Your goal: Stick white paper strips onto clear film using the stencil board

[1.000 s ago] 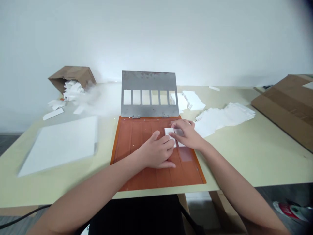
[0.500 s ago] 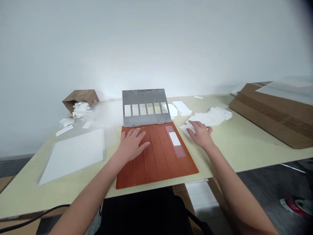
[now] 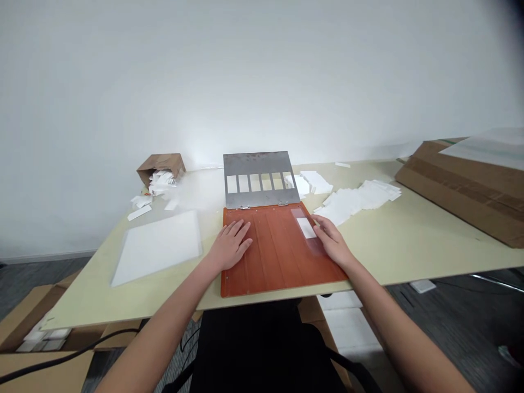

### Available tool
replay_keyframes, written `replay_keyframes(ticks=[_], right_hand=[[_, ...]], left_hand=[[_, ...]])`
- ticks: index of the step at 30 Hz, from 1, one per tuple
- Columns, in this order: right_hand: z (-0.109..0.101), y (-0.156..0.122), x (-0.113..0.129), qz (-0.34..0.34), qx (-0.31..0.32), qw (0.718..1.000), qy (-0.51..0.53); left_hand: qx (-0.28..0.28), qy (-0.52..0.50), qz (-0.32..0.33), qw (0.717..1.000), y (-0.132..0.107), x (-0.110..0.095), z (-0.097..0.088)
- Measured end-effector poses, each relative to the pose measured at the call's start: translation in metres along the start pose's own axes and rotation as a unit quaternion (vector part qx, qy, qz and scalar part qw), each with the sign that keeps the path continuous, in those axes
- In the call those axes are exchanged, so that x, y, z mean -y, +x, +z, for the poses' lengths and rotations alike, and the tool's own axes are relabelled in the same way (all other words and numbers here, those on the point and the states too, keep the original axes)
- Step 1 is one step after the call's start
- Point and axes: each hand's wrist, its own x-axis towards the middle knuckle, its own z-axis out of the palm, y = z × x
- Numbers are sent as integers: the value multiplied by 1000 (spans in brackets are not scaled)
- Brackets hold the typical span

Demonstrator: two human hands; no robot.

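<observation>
Card (image 3: 306, 227): white, oblong, flat on the right part of the orange board (image 3: 266, 262). Long axis runs from near to far, far end tipped a little to the left, roughly parallel to the board's right edge and its grooves. Card lies over a clear strip (image 3: 316, 249) on the same axis; strip shows beyond both short ends.

Left hand (image 3: 230, 248): palm down on the board's left part, fingers spread and pointing away from the body; no grasp visible. Right hand (image 3: 332, 241): at the board's right edge, fingers bent loosely, thumb and index tips just beside the card's right long side. Whether it pinches anything cannot be told.

Plate (image 3: 260, 164): grey metal, raised at the board's far edge on two hinges. Six oblong windows in a row, long axes upright.

Loose cards (image 3: 360, 197) fan out on the table (image 3: 413, 240) beyond the right hand, the row trending to the far right. Stacks (image 3: 316, 182) sit behind the plate's right side. White sheet (image 3: 159, 245) lies flat left of the board. Small carton (image 3: 161, 162), far left, spills white scraps (image 3: 161, 181).
</observation>
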Motion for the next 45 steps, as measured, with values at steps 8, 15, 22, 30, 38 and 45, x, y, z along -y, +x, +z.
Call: replay_keyframes(ticks=[8,15,22,30,38,45], right_hand=[[16,-11,11,19,28,998,45],[27,-15,21,7,51,998,49],[24,-17,30,-18,77,996,34],[5,54,40,-63,177,982,-27],[7,91,29,-205,254,944,-54],[-12,86,19,-199,276,930,-138]], left_hand=[[-8,-4,-1,1000,-20,19,-4],[1,-6,-12,1000,-31,25,-9],[3,4,-14,1000,-33,17,-25],[18,31,7,999,15,-48,-57],[77,-47,150,985,59,-86,-44],[68,-96,218,969,47,-83,-25]])
